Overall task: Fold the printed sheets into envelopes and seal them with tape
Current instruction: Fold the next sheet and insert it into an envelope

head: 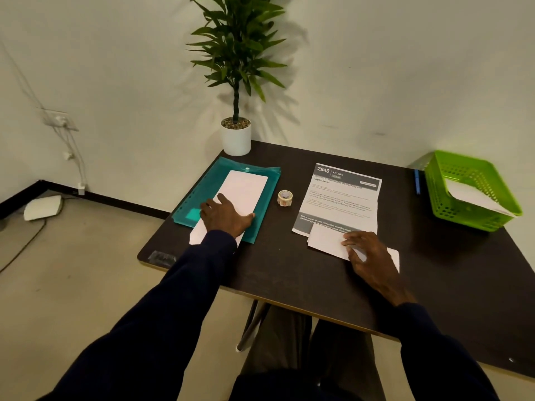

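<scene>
Scene: a person seated at a dark bench (289,273), both hands on paper, mid-fold.
Right hand (367,256): fingers (351,241) close together and flat, pressing on a small folded white piece (327,241); no pinch visible.
Folded piece: lies at the near edge of the printed sheet (338,198), long axis running left to right across the person; whether it is part of that sheet cannot be told.
Left hand (225,215): fingers spread, palm down on a white folded paper (246,189), holding nothing.
White paper: long axis running away from the person, resting on a teal folder (202,192).
Tape roll (285,197): upright between folder and printed sheet, untouched; probably about equally near each hand.
Green basket (451,198): far right, holds at least one white paper (474,198).
</scene>
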